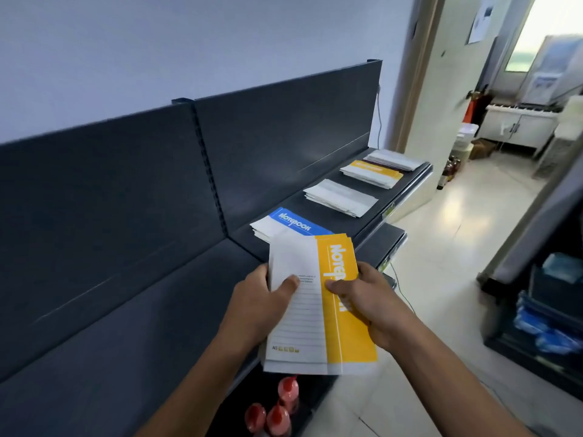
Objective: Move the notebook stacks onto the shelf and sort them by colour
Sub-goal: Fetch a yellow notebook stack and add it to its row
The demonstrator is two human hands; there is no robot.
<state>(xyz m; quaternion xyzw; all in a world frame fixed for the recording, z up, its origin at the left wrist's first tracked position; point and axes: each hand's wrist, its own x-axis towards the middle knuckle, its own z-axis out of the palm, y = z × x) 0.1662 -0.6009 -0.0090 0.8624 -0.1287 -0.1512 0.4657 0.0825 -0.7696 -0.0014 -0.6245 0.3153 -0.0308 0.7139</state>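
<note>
I hold a stack of yellow-and-white notebooks (318,313) in front of me, above the front edge of the dark shelf (176,279). My left hand (262,298) grips its white left side, thumb on top. My right hand (366,298) grips the yellow spine side, thumb on the cover. On the shelf beyond lie a blue-topped stack (284,223), a white-faced stack (340,197), a yellow-topped stack (372,173) and a farthest stack (394,159) with a dark stripe.
The shelf's dark back panel (126,171) rises at left against a pale wall. Red-capped bottles (277,411) stand on a lower shelf below my hands. A tiled floor (441,247) runs right, with a dark rack (542,310) of blue packs and a doorway beyond.
</note>
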